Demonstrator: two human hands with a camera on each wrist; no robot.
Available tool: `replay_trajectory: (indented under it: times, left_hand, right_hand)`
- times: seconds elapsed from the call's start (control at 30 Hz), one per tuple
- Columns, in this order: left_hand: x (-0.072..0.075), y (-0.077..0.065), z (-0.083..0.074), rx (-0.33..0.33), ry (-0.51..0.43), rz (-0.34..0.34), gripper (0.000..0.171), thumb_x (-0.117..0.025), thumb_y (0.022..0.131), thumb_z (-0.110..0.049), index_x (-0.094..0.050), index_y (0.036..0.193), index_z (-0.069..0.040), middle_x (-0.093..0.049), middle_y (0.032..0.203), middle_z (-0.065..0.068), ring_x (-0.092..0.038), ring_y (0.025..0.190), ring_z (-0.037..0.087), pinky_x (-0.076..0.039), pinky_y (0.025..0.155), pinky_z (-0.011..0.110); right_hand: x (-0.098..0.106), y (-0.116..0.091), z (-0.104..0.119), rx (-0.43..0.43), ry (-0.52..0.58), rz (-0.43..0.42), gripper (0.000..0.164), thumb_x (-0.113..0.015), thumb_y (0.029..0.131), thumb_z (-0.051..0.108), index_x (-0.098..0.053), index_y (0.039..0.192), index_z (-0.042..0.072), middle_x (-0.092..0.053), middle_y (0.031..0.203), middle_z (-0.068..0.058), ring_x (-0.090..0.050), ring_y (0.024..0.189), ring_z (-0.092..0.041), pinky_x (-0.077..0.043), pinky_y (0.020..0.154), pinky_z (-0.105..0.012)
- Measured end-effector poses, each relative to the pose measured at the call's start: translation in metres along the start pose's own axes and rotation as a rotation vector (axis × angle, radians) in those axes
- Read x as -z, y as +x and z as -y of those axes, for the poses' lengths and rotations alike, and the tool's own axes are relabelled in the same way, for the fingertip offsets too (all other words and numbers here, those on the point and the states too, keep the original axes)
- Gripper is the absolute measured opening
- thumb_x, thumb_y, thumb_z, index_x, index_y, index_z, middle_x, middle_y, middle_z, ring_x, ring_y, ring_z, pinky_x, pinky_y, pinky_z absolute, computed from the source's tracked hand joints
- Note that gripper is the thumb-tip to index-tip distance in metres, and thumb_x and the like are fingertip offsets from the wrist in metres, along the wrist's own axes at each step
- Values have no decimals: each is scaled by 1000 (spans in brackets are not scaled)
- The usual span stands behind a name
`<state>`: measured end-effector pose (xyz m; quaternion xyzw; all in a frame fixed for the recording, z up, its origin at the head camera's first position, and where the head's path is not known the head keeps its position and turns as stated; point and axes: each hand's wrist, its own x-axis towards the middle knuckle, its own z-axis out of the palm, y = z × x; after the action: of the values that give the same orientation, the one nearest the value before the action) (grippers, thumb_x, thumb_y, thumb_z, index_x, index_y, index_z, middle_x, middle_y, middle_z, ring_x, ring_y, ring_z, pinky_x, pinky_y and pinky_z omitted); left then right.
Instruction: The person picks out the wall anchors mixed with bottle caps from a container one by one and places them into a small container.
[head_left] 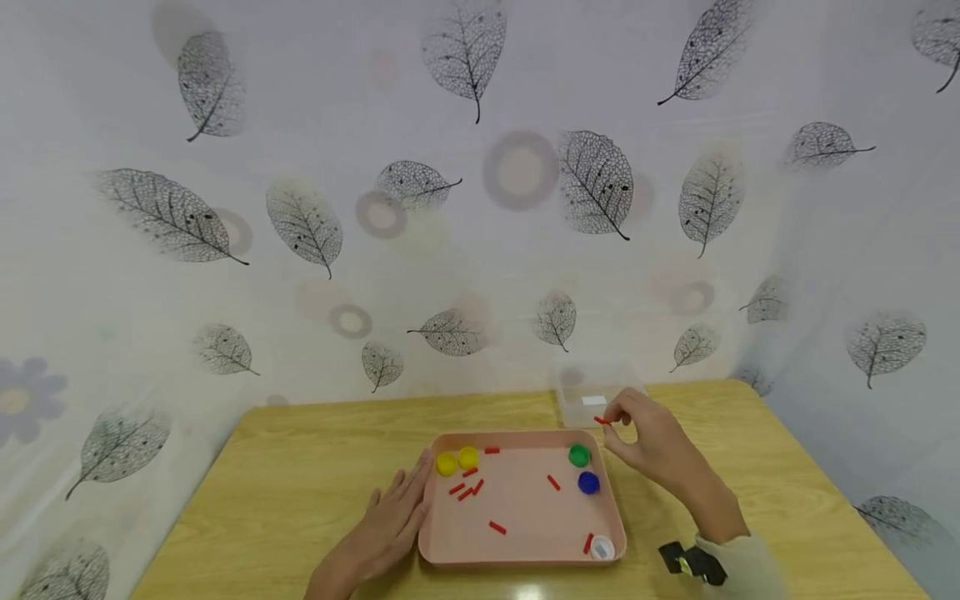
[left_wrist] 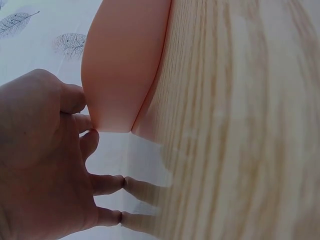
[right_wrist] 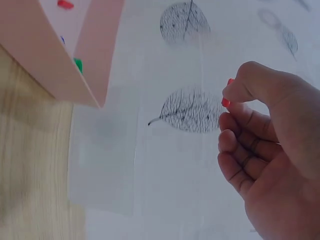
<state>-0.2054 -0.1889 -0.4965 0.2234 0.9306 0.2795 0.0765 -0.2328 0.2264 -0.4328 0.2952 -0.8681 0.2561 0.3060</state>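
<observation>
The left hand [head_left: 381, 531], its fingers extended, touches the left side of the tray [head_left: 528, 512]. The right hand [head_left: 654, 437] pinches a red stick [head_left: 600, 420] just outside the tray's far right corner; other sticks [head_left: 497, 527] lie inside the tray.

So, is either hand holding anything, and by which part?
The right hand pinches a red stick, one end jutting out; the exact grip spot is covered. The left hand only touches the tray.

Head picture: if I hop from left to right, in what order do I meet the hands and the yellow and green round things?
Left hand → first yellow piece → second yellow piece → green piece → right hand pinching a red stick.
</observation>
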Motion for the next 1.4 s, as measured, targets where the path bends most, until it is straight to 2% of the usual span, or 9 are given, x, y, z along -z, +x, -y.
replay_trajectory:
  times: [0.13, 0.33, 0.5, 0.67, 0.77, 0.97, 1.27, 1.4]
  left_hand:
    - [1, 0, 1, 4, -13, -2, 60, -32, 113, -37, -12, 167, -18, -16, 171, 3, -18, 151, 51, -7, 107, 84]
    - [2, 2, 2, -5, -7, -18, 59, -33, 114, -34, -13, 167, -17, -16, 171, 5, -19, 151, 51, -8, 107, 84]
    - [1, 3, 2, 0, 1, -12, 60, -33, 113, -35, -13, 167, -16, -16, 171, 5, -19, 150, 51, -8, 106, 84]
    - [0, 4, 0, 15, 9, 4, 61, -32, 113, -38, -10, 167, -19, -15, 171, 3, -18, 151, 51, -8, 107, 83]
    - [1, 4, 0, 17, 13, 3, 61, -33, 113, -39, -10, 167, -21, -15, 171, 1, -19, 151, 50, -8, 108, 83]
    - [3, 5, 2, 5, 18, -4, 61, -33, 113, -36, -10, 167, -21, -15, 171, 2, -20, 151, 50, -8, 108, 83]
    - [4, 6, 6, -20, 25, -8, 60, -34, 113, -34, -12, 167, -18, -15, 171, 4, -22, 149, 52, -11, 106, 84]
    - [4, 8, 7, -18, 12, -1, 60, -33, 113, -33, -9, 167, -19, -15, 171, 4, -20, 150, 51, -10, 107, 83]
  right_hand:
    - [3, 3, -22, -21, -11, -69, 27, -76, 74, -9, -63, 89, 9, -58, 84, 5, -51, 74, -12, -45, 63, -25]
    - [-2, 6, -51, -108, -6, -145, 25, -77, 75, -12, -65, 88, 6, -64, 84, -3, -58, 74, -19, -45, 68, -19]
    - [-11, 7, -69, -171, 16, -221, 20, -76, 76, -12, -67, 88, 1, -66, 83, -8, -62, 73, -23, -41, 73, -10]
    - [-21, 5, -82, -238, 15, -275, 16, -74, 77, -12, -68, 87, -2, -67, 81, -12, -63, 72, -27, -38, 71, -6]
    - [-28, 1, -88, -287, 18, -277, 15, -74, 78, -11, -68, 88, -3, -68, 81, -13, -63, 72, -28, -43, 70, -10]
    - [-40, -4, -94, -352, 22, -264, 13, -75, 79, -9, -68, 89, -3, -68, 81, -12, -63, 72, -28, -52, 67, -29]
    - [-47, -6, -94, -317, -1, -273, 12, -75, 79, -9, -69, 89, -4, -67, 80, -13, -63, 71, -28, -51, 66, -36]
    - [-46, -5, -94, -294, 3, -276, 14, -75, 79, -10, -68, 89, -4, -68, 82, -13, -63, 72, -28, -52, 68, -31]
